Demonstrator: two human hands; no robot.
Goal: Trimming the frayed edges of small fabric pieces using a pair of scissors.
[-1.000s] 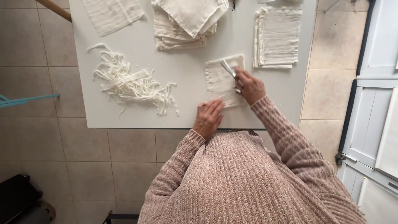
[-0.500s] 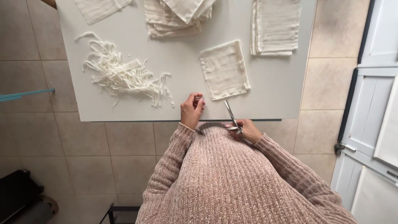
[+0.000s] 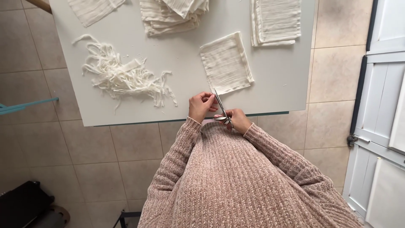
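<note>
My right hand (image 3: 237,120) grips the handles of a pair of metal scissors (image 3: 221,107) at the near edge of the white table (image 3: 278,84), blades pointing away from me. My left hand (image 3: 201,105) sits just left of the blades, its fingertips curled in and touching them; whether it pinches anything is too small to tell. A trimmed square of white cloth (image 3: 225,62) lies flat on the table a little beyond both hands. Left of it lies a tangled pile of thin white cloth strips (image 3: 122,76).
A messy stack of folded white cloths (image 3: 173,14) lies at the far edge, a neat stack of cloth squares (image 3: 276,21) at the far right, and another single cloth (image 3: 93,8) at the far left. Tiled floor surrounds the table; white cabinet doors (image 3: 379,105) stand to the right.
Both hands drew back from the cloth square to the table's near edge, taking the scissors along. The left hand has come up against the blades. The square stays flat on the table.
</note>
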